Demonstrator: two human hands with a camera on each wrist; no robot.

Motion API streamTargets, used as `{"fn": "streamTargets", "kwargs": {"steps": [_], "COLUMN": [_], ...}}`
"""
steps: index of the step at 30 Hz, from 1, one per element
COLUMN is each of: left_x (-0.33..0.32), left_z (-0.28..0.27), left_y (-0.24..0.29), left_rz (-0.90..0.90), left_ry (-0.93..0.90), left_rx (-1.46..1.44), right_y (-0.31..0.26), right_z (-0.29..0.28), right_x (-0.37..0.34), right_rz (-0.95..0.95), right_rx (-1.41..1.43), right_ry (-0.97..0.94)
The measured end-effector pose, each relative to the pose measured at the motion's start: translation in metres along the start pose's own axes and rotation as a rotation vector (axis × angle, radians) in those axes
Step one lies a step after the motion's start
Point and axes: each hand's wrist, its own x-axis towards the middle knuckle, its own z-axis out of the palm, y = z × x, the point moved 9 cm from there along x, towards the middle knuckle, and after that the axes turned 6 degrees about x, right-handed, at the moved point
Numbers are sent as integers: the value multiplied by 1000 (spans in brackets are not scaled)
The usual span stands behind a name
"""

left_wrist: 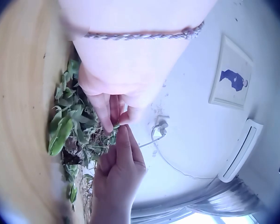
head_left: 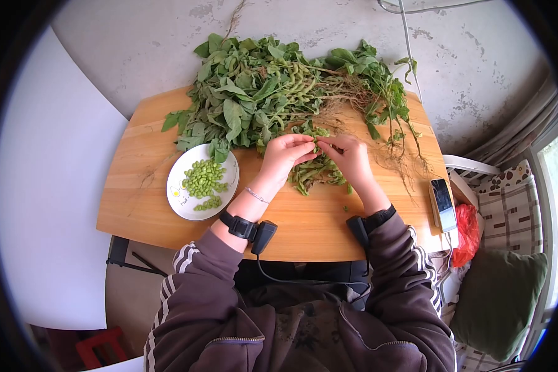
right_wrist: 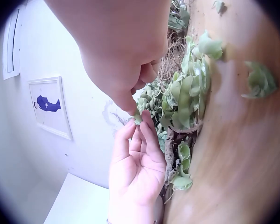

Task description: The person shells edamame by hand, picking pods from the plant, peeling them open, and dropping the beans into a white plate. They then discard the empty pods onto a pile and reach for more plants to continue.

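Observation:
Over the middle of the table, my left hand and right hand meet with fingertips almost together. Between them they pinch a small green bean pod, largely covered by the fingers. Below lies a heap of pale green pods, some of them split. To the left of my left hand is a white plate with shelled green beans on it. Uprooted bean plants with leaves and pods spread just beyond the hands.
Thin brown roots trail across the back right of the wooden table. A phone with a cable stands at the right edge. Past that edge are a red plastic bag and a dark green cushion.

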Motion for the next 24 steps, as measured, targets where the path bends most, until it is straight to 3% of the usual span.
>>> {"fn": "streamTargets", "kwargs": {"steps": [9,12,15,18,19,22,24], "left_x": [-2,-1,-1,-3,-2,-1,-1], "left_z": [0,2,5,5,4,3,3], "left_y": [6,4,3,3,4,4,6], "left_rz": [-1,21,39,34,31,29,38], "left_ry": [7,-9,-27,-32,-32,-34,-33], "left_rx": [50,92,152,169,128,14,-53], "right_y": [13,22,39,70,66,71,73], "right_z": [6,1,-2,16,19,35,41], "right_x": [-1,-3,-6,-16,-19,-23,-25], "right_rz": [7,227,329,663,801,876,930], "right_rx": [97,108,260,1096,1232,1486,1483], "right_ry": [-10,-10,85,158,195,27,-28]}}
